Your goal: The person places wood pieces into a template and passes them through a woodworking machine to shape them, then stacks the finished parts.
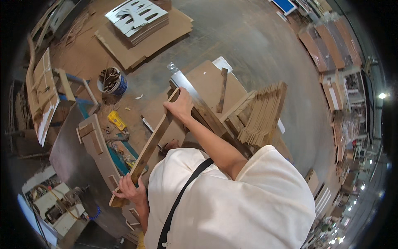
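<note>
Strip: a long, narrow brown wooden strip (152,145) slants before the person's body, held near both ends.
Left hand: the left hand (132,191) is partly closed around the strip's near end, fingers and thumb on opposite edges.
Right hand: the right hand (180,106) is bent closed on the strip's far end.
Yellow tool: a bright yellow, blocky tool (116,120) lies left of the strip.
Bucket: a round blue-and-white bucket (120,86), full of dark scraps, stands left of the strip's far end.
Row: a ridged row of flat, light-brown pieces (263,112) leans right of the strip.
Panels: white-topped panels with dark arched shapes (139,18) are stacked well beyond the strip.
</note>
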